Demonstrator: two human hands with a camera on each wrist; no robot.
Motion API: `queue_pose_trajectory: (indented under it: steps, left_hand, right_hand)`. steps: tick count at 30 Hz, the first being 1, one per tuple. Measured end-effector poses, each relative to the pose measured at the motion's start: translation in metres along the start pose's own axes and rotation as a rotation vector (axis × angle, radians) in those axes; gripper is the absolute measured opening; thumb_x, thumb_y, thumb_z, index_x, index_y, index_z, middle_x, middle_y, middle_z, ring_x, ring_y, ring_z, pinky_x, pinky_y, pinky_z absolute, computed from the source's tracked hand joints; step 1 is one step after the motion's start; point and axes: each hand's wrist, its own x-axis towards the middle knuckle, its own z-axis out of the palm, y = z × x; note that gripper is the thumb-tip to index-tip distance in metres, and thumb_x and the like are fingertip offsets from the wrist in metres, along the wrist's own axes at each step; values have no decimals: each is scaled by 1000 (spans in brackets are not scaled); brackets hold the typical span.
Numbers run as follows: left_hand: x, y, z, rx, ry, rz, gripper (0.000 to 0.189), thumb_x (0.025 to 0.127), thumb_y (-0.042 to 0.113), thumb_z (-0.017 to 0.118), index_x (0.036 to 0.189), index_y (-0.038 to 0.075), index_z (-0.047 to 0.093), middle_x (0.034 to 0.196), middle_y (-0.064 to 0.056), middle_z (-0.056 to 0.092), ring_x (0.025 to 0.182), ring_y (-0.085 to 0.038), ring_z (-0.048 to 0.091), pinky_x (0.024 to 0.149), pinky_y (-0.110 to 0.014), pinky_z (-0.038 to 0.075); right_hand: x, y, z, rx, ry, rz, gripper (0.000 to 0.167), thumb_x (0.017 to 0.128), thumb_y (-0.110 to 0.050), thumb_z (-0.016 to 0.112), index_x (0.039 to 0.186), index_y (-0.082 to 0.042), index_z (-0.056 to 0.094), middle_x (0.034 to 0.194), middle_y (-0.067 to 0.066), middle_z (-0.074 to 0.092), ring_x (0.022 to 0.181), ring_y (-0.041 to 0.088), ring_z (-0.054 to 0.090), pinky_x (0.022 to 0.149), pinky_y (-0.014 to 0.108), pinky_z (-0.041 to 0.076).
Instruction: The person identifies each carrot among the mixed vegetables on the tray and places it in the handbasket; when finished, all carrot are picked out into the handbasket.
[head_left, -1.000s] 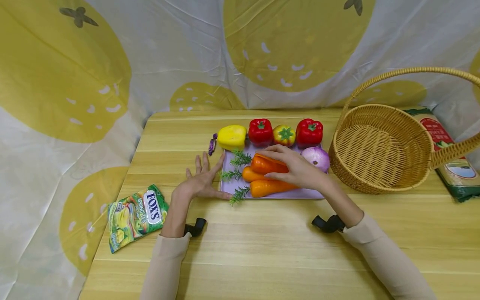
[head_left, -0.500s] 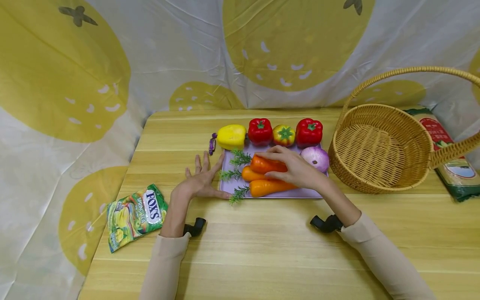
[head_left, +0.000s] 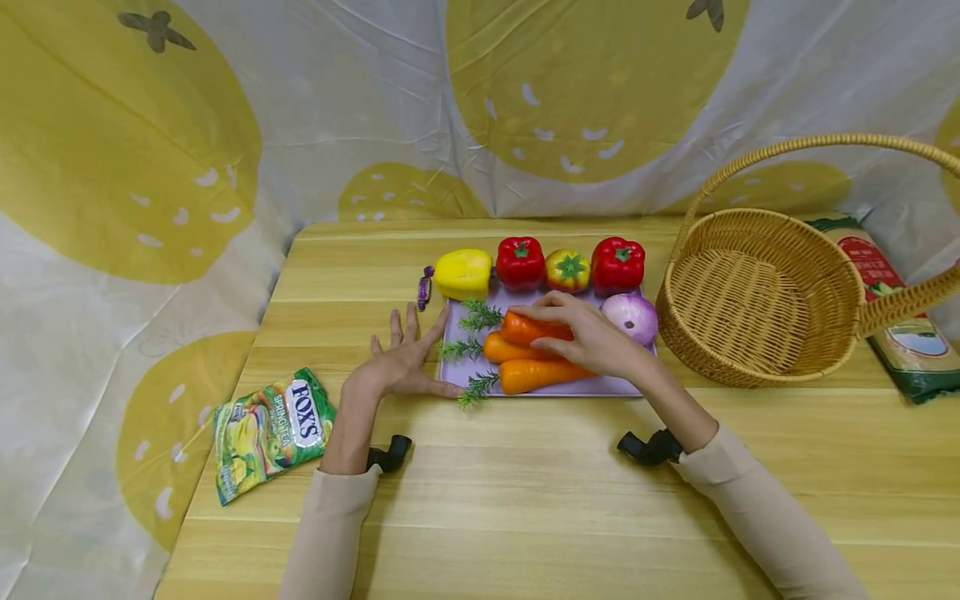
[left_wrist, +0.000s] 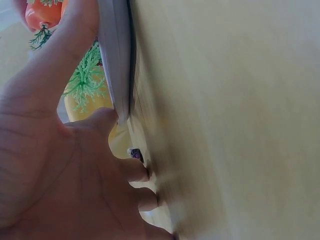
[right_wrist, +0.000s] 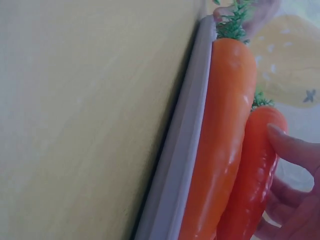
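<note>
Three orange carrots with green tops lie side by side on a lavender tray [head_left: 618,387]. My right hand [head_left: 600,340] grips the farthest carrot [head_left: 517,328], thumb on the near side and fingers over the far side. In the right wrist view the thumb rests on this redder carrot [right_wrist: 254,162], behind the nearest carrot [right_wrist: 225,120]. My left hand [head_left: 397,367] is spread at the tray's left end, thumb at its near corner and index finger along its side. The left wrist view shows the thumb against the tray's wall [left_wrist: 116,65], the other fingertips down on the table.
Behind the carrots are a yellow pepper [head_left: 462,274], two red peppers [head_left: 521,265], a red-yellow tomato [head_left: 567,272] and a purple onion [head_left: 630,317]. A wicker basket [head_left: 750,300] stands right, before a green-red bag [head_left: 918,342]. A wrapped candy [head_left: 425,289] and Fox's candy bag [head_left: 276,433] lie left.
My right forearm has drifted slightly left, the hand staying on the carrot. The left hand and the tray show no visible movement.
</note>
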Motion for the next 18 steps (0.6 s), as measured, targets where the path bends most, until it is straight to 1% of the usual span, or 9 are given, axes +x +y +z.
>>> queue_pose_trajectory:
  steps: [2, 4, 5, 7, 9, 11, 14, 17, 18]
  left_hand:
    - [1, 0, 0, -1, -1, 2, 137, 72, 70, 83, 164, 40, -15, 164, -24, -36, 152, -48, -33, 112, -82, -17]
    - [3, -2, 2, -4, 1, -2, 136, 72, 73, 81, 163, 42, -16, 164, -22, -37, 152, -47, -34, 113, -81, -16]
    - [7, -6, 4, 0, 9, 1, 136, 71, 76, 79, 162, 44, -17, 164, -21, -38, 151, -47, -35, 113, -82, -16]
    - [10, -10, 7, 6, 15, 1, 136, 68, 80, 78, 161, 47, -17, 164, -19, -39, 151, -47, -36, 113, -82, -16]
    - [10, -10, 7, 8, 14, 3, 136, 68, 81, 77, 160, 47, -18, 163, -19, -40, 151, -47, -36, 113, -82, -17]
    - [7, -6, 4, 9, 4, 3, 136, 71, 77, 79, 162, 44, -17, 164, -20, -39, 151, -47, -35, 113, -81, -17]
    - [2, 1, 0, 14, -11, 1, 133, 78, 69, 79, 164, 38, -17, 164, -24, -37, 152, -48, -34, 114, -81, -16]
    - [1, 1, 0, 30, -12, -5, 131, 80, 67, 79, 164, 35, -17, 163, -25, -37, 152, -49, -33, 115, -81, -13]
    - [1, 2, 0, 34, -12, -5, 131, 80, 66, 79, 164, 35, -17, 163, -25, -37, 152, -49, -33, 115, -82, -12]
  right_hand:
    - [-1, -1, -1, -2, 18, -9, 50, 97, -16, 74, 145, -16, 62, 127, 11, 65, 115, 28, 63, 99, 46, 52]
    - [-2, -3, -4, -4, 38, -17, 50, 96, -16, 74, 145, -16, 63, 127, 12, 65, 114, 28, 63, 97, 46, 52]
    - [-3, -4, -6, -5, 47, -19, 50, 96, -16, 74, 145, -17, 63, 127, 12, 66, 114, 28, 63, 96, 45, 53]
    - [-5, -6, -10, 2, 60, -24, 51, 96, -15, 74, 145, -17, 62, 127, 11, 66, 113, 27, 63, 91, 43, 53]
    - [-8, -8, -15, 14, 67, -24, 52, 96, -13, 74, 147, -18, 61, 126, 10, 66, 111, 24, 63, 86, 39, 52]
    - [-11, -10, -21, 28, 72, -23, 54, 96, -12, 74, 147, -18, 60, 125, 9, 65, 108, 22, 62, 83, 35, 51]
    - [-17, -13, -32, 35, 82, -19, 54, 95, -11, 75, 147, -18, 60, 124, 8, 65, 98, 18, 58, 75, 31, 48]
    - [-24, -15, -43, 21, 109, -20, 54, 94, -11, 76, 145, -17, 62, 122, 8, 66, 89, 17, 55, 70, 28, 46]
    - [-26, -15, -48, 18, 119, -18, 53, 94, -10, 76, 145, -18, 62, 122, 8, 66, 89, 17, 55, 70, 27, 47]
